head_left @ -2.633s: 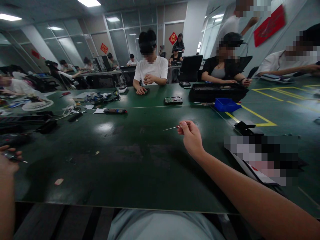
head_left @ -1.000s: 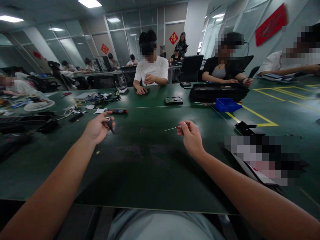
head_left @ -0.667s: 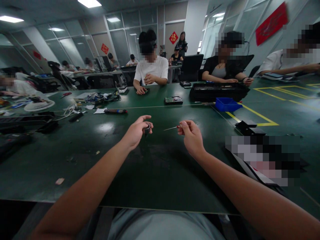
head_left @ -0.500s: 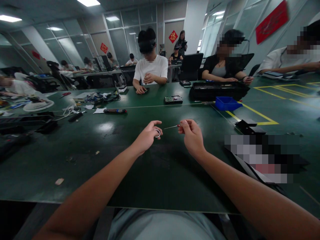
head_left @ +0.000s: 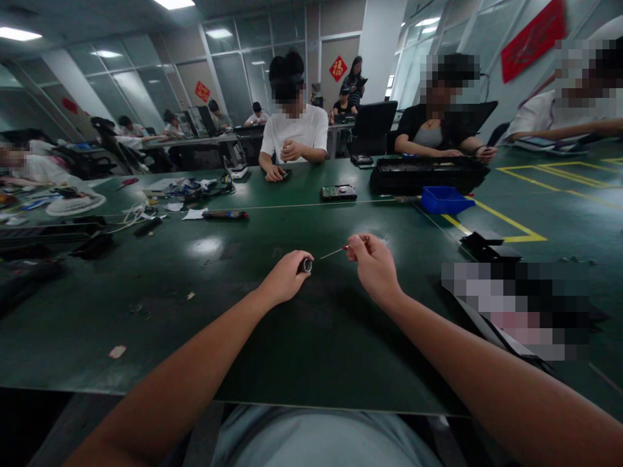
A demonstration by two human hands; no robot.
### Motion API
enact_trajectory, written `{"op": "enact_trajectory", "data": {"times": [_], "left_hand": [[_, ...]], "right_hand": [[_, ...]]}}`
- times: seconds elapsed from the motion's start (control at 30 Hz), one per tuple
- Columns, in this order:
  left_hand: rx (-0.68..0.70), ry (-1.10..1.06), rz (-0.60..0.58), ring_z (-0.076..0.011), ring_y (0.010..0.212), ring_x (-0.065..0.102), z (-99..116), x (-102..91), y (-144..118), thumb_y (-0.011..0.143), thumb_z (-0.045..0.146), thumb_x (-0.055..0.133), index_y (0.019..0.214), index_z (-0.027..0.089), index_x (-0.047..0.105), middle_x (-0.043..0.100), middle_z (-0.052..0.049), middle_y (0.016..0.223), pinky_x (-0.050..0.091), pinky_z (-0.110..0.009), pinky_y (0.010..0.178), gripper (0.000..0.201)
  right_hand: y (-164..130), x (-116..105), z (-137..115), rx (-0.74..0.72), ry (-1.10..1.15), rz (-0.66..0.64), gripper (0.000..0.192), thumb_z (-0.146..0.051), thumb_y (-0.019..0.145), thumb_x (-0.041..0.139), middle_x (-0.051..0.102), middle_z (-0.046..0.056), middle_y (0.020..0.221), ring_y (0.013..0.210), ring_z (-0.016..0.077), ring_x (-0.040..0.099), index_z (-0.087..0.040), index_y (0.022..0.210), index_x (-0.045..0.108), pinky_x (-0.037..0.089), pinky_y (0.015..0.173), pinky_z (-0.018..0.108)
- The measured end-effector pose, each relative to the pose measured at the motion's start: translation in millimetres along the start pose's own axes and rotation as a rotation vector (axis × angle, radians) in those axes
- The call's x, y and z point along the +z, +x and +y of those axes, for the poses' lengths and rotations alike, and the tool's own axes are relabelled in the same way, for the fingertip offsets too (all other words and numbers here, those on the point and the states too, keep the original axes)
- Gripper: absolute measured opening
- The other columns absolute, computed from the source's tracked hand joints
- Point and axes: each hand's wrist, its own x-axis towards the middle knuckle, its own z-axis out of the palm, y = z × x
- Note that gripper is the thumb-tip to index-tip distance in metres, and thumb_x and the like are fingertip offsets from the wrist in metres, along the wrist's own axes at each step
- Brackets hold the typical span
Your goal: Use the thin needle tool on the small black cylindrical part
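My left hand [head_left: 286, 277] is closed around a small round dark part with a silver rim [head_left: 305, 265]; its rimmed end faces right and the rest is hidden by the fingers. In my right hand [head_left: 376, 264] is a thin screwdriver [head_left: 333, 253], gripped by its reddish handle. The shaft slopes down to the left, and its tip ends just short of the round part without touching it. Both hands are held over the green table [head_left: 311, 350].
Ahead lie a hard drive [head_left: 339, 192], a blue bin [head_left: 445, 200] and a long black casing [head_left: 428, 174]. Black parts [head_left: 489, 246] are on the right. A dark cylindrical tool [head_left: 225, 215] and cables [head_left: 195, 188] lie left. A co-worker in white [head_left: 294, 133] sits opposite.
My left hand has lowered slightly and its fingers have curled in, turning the round part so its rimmed end shows. The screwdriver has tilted a little more, tip down.
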Motion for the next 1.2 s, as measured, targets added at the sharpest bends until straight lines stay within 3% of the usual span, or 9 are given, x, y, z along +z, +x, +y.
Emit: {"op": "enact_trajectory", "data": {"times": [0.13, 0.23, 0.43, 0.67, 1.2], "left_hand": [[0.023, 0.008, 0.057, -0.0278, 0.118, 0.057, -7.4, -2.3, 2.5, 0.086, 0.017, 0.065, 0.120, 0.022, 0.065, 0.063, -0.009, 0.125, 0.041, -0.048, 0.106, 0.034], [0.009, -0.012, 0.103, -0.0280, 0.121, 0.056, -10.3, -1.1, 2.7, 0.087, 0.021, 0.066, 0.129, 0.023, 0.061, 0.063, -0.009, 0.128, 0.041, -0.048, 0.107, 0.042], [0.050, -0.023, 0.136, -0.0262, 0.119, 0.057, -8.5, -1.4, 2.7, 0.089, 0.025, 0.066, 0.127, 0.022, 0.063, 0.065, -0.008, 0.126, 0.041, -0.044, 0.106, 0.038], [0.060, -0.029, 0.122, -0.0265, 0.121, 0.057, -6.4, -0.9, 2.1, 0.089, 0.025, 0.067, 0.129, 0.024, 0.062, 0.065, -0.007, 0.128, 0.039, -0.046, 0.109, 0.041], [0.041, -0.023, 0.127, -0.0268, 0.118, 0.057, -2.2, -3.7, 0.8, 0.089, 0.025, 0.067, 0.128, 0.024, 0.062, 0.066, -0.007, 0.125, 0.040, -0.047, 0.105, 0.039]], "right_hand": [[-1.2, -2.0, -2.9, -0.047, -0.044, -0.015, 0.035, -0.050, 0.094, 0.053, 0.060, 0.000, 0.065, 0.061, 0.0161, 0.055, -0.022, 0.076, 0.061, 0.044, 0.062, 0.033], [-3.2, -1.0, -4.1, -0.086, 0.061, -0.040, 0.026, -0.045, 0.093, 0.056, 0.065, 0.002, 0.072, 0.066, 0.0169, 0.060, -0.021, 0.086, 0.064, 0.048, 0.065, 0.034], [-5.1, 1.6, -2.6, -0.106, 0.191, -0.040, 0.023, -0.042, 0.093, 0.057, 0.071, 0.004, 0.085, 0.078, 0.0191, 0.067, -0.022, 0.101, 0.065, 0.055, 0.075, 0.038], [-4.4, 3.4, 0.4, -0.089, 0.158, -0.103, 0.023, -0.043, 0.091, 0.058, 0.072, 0.005, 0.085, 0.079, 0.0199, 0.068, -0.022, 0.097, 0.064, 0.056, 0.075, 0.039], [-6.9, 1.2, -2.7, -0.115, -0.001, -0.083, 0.023, -0.043, 0.095, 0.053, 0.071, 0.005, 0.083, 0.076, 0.0204, 0.066, -0.021, 0.094, 0.063, 0.052, 0.072, 0.037]]}}
